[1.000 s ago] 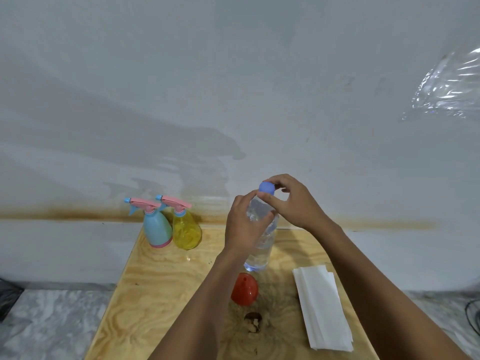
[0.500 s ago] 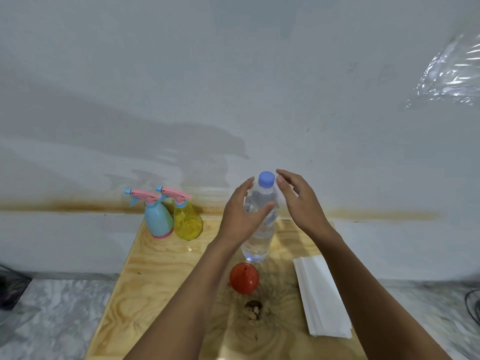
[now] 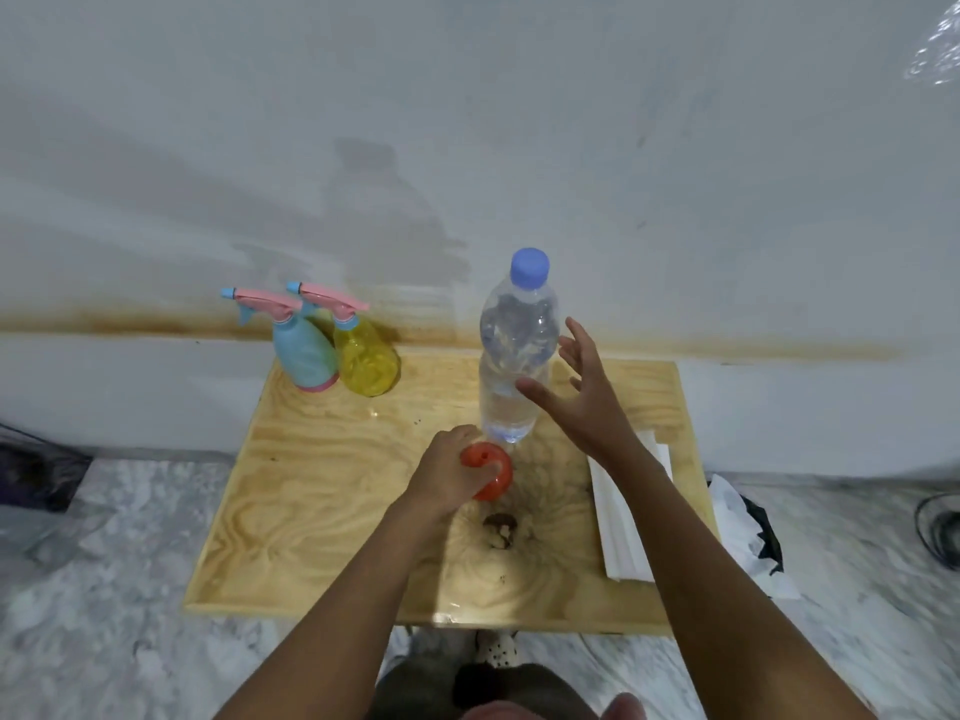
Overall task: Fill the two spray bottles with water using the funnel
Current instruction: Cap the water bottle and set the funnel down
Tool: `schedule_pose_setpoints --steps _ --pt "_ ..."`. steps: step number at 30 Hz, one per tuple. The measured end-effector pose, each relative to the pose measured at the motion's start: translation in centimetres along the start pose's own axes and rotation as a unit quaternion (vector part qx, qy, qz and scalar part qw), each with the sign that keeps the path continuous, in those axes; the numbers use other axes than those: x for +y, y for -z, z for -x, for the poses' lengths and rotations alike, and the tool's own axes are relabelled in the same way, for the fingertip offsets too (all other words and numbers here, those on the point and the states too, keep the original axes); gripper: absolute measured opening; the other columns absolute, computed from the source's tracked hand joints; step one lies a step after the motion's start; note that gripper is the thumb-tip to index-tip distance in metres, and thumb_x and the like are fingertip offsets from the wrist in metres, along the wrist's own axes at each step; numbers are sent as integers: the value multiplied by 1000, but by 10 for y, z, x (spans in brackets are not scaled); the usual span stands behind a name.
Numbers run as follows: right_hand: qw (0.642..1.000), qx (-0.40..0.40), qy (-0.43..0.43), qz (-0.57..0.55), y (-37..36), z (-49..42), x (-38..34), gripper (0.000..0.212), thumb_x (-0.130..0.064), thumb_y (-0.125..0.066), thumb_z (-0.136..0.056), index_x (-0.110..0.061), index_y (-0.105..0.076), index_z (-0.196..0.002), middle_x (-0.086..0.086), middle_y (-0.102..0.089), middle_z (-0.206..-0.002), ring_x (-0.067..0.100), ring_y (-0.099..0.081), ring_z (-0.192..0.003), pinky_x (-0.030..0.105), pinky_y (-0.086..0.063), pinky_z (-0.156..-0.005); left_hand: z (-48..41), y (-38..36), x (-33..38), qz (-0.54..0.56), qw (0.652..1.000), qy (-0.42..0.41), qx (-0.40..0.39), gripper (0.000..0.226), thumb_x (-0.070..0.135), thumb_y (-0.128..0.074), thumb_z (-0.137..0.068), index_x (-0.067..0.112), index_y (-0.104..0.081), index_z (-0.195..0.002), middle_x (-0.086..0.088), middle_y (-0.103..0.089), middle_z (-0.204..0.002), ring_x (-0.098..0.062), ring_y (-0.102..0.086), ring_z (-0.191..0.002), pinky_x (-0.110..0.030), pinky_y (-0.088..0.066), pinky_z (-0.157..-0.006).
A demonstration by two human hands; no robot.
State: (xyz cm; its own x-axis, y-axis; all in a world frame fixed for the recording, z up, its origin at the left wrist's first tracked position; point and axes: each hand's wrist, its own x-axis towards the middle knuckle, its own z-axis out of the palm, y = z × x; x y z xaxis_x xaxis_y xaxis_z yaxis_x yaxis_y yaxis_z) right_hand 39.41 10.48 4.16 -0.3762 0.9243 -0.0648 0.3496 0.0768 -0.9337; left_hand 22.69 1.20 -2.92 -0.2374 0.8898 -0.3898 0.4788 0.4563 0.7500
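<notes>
Funnel (image 3: pixel 500 483) held in left hand (image 3: pixel 444 470) grip; right hand (image 3: pixel 587 402) grip spread empty beside water-filled bottle (image 3: pixel 511 356).

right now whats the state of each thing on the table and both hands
water bottle, upright, cap on, holds water
blue spray bottle, upright, spray head on
yellow spray bottle, upright, spray head on
funnel, gripped by the left hand
left hand, curled round the funnel
right hand, open beside the water bottle
paper towels, folded, lying flat

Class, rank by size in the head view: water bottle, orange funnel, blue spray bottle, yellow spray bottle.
Largest: water bottle
blue spray bottle and yellow spray bottle, too alike to rank
orange funnel, partly under left hand
</notes>
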Motion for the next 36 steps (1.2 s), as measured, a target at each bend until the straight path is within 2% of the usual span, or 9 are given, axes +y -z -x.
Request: schedule_pose_setpoints --steps 3,6,10,16,19,24,28,31,36 --pt "1000 3 29 -4 -7 -6 0 109 -63 -81 -64 -38 -19 -151 -12 -39 -152 0 -41 -136 25 -37 -105 -14 -24 -32 -49 999 23 5 52 56 -68 -57 33 -71 -103 10 -70 -93 -11 -69 -89 -29 -58 -76" --pt "998 17 58 -20 -14 -13 -6 97 -49 -83 -70 -31 -29 -149 -15 -48 -143 -2 -49 -128 23 -45 -101 -17 -36 -40 -65 997 24 36 52 60 -67 -61 43 -67 -110 10 -68 -102 -9 -66 -95 -37 -58 -82" --pt "996 48 63 -35 -18 -21 -8 89 -41 -87 -70 -26 -34 -139 -9 -56 -132 4 -58 -120 40 -52 -99 1 -30 -14 -77 993 42 80 36 35 -70 -86 25 -67 -120 -1 -61 -115 -19 -59 -107 -37 -51 -91" --pt "994 11 107 -3 -16 -34 -16 92 -35 -85 -74 -23 -30 -146 -12 -49 -138 4 -52 -125 33 -50 -98 -3 -26 -22 -53 992 34 105 28 25 -67 -90 17 -70 -117 -1 -63 -113 -19 -61 -103 -35 -51 -91" --pt "992 48 116 13 -18 -38 -16 78 -27 -86 -72 -20 -40 -135 -18 -56 -122 -1 -59 -108 27 -54 -86 -6 -17 -27 -39 991 33 126 28 27 -67 -91 17 -70 -117 -1 -64 -112 -19 -62 -103 -34 -51 -90" --pt "986 123 110 -3 -26 -44 -16 71 -20 -88 -68 -16 -47 -125 -26 -53 -106 -13 -56 -93 8 -47 -75 -24 10 -31 -28 982 47 183 28 27 -66 -92 16 -71 -117 -5 -65 -110 -23 -62 -101 -32 -50 -86" --pt "982 163 94 -17 -26 -59 -24 72 -24 -89 -67 -15 -49 -126 -19 -56 -107 -5 -60 -95 18 -51 -78 -52 32 -24 -22 974 52 221 30 24 -66 -92 15 -70 -120 -9 -65 -116 -27 -61 -108 -35 -50 -91" --pt "979 175 101 -15 -26 -74 -31 72 -25 -89 -67 -16 -48 -126 -22 -55 -105 -8 -58 -93 13 -49 -76 -76 44 -13 -4 971 54 234 30 24 -66 -92 16 -70 -121 -10 -63 -121 -28 -60 -111 -36 -49 -94" --pt "979 173 106 -5 -34 -96 -36 74 -28 -89 -66 -18 -46 -126 -17 -54 -107 2 -59 -94 18 -51 -78 -111 49 -5 -17 972 47 229 29 24 -62 -94 19 -68 -122 -8 -61 -119 -27 -59 -110 -32 -47 -89"
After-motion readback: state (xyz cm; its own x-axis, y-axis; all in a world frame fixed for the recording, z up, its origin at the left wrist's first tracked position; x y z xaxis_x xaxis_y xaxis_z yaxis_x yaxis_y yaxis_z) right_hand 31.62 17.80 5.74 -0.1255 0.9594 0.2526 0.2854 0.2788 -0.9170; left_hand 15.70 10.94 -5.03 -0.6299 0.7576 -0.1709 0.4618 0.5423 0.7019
